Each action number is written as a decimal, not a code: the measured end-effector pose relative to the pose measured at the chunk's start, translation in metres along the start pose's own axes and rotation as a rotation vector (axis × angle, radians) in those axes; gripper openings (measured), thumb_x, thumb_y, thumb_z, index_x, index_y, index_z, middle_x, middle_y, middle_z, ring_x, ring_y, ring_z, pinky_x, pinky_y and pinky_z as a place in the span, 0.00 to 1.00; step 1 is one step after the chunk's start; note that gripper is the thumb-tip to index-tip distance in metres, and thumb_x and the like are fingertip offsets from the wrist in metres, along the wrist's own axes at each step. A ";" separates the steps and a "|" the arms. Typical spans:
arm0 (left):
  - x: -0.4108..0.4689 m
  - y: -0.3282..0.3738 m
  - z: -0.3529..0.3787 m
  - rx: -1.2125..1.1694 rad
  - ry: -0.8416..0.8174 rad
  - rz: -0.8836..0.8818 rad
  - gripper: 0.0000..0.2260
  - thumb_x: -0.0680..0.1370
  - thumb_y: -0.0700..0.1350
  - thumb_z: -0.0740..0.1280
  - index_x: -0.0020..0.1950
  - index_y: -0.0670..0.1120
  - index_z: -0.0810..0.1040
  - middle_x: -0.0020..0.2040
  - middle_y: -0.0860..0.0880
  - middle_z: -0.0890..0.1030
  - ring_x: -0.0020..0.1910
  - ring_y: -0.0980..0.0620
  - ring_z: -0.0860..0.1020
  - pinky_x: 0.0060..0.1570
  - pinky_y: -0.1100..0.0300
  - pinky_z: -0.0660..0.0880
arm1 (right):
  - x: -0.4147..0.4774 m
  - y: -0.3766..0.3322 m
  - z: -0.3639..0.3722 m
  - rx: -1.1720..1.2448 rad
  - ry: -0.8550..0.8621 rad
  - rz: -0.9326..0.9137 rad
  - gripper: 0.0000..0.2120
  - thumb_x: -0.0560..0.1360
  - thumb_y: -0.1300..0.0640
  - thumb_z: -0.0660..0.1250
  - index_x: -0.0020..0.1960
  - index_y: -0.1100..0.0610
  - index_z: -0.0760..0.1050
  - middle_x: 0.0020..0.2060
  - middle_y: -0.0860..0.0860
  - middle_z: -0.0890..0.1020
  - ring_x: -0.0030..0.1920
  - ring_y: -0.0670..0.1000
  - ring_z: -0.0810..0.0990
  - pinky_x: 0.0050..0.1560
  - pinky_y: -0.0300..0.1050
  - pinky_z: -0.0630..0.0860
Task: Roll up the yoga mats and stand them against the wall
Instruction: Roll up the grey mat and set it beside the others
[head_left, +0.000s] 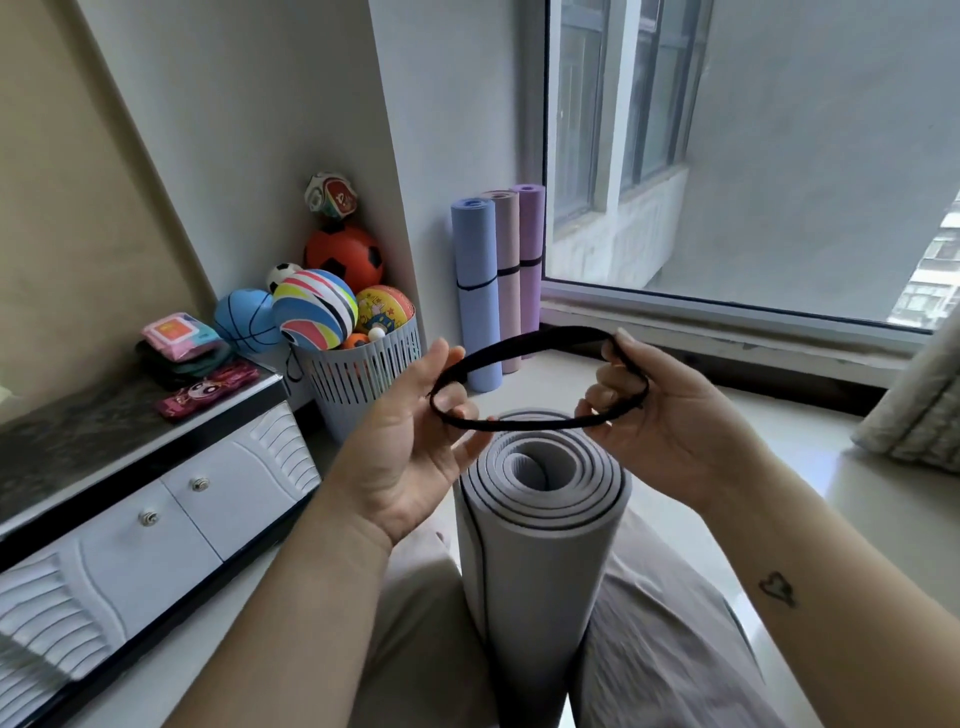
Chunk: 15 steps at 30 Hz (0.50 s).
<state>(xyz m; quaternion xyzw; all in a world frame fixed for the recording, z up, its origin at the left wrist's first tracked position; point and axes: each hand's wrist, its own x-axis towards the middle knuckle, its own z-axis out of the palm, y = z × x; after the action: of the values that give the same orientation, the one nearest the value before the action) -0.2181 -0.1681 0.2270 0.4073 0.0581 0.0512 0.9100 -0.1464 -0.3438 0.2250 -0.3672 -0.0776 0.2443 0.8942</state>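
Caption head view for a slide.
Left hand and right hand stretch a black band open above the rolled grey mat; three banded mats stand at the wall.

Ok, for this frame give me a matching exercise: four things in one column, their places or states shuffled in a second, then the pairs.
1 grey mat
2 black band
3 blue mat
4 slatted basket

a stands by the wall beside the window
b holds balls
c rolled, upright between the person's legs
d held by left hand and right hand

Pairs: 1-c, 2-d, 3-a, 4-b
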 end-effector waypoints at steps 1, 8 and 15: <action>-0.001 0.002 0.000 0.079 -0.013 0.010 0.07 0.69 0.45 0.69 0.46 0.48 0.77 0.28 0.53 0.68 0.28 0.58 0.70 0.46 0.57 0.73 | 0.000 -0.001 0.001 -0.044 0.006 0.005 0.08 0.70 0.54 0.66 0.34 0.57 0.78 0.23 0.47 0.66 0.26 0.46 0.69 0.43 0.41 0.69; 0.008 0.009 0.009 1.281 0.249 0.485 0.06 0.81 0.42 0.60 0.50 0.53 0.74 0.36 0.56 0.73 0.35 0.58 0.72 0.41 0.68 0.72 | 0.005 -0.006 0.005 -0.366 -0.016 -0.019 0.04 0.64 0.54 0.71 0.37 0.54 0.78 0.27 0.48 0.71 0.32 0.48 0.69 0.44 0.44 0.70; 0.021 0.021 0.014 1.432 0.150 0.286 0.12 0.83 0.45 0.55 0.54 0.48 0.78 0.37 0.53 0.73 0.37 0.53 0.71 0.41 0.58 0.71 | 0.011 -0.007 0.009 -1.449 0.009 -0.563 0.19 0.72 0.60 0.73 0.56 0.47 0.68 0.51 0.47 0.75 0.41 0.41 0.76 0.47 0.36 0.77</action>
<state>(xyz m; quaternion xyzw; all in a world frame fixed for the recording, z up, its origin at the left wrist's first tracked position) -0.1966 -0.1620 0.2506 0.9011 0.0857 0.1467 0.3990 -0.1372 -0.3366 0.2359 -0.8274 -0.3048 -0.1053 0.4598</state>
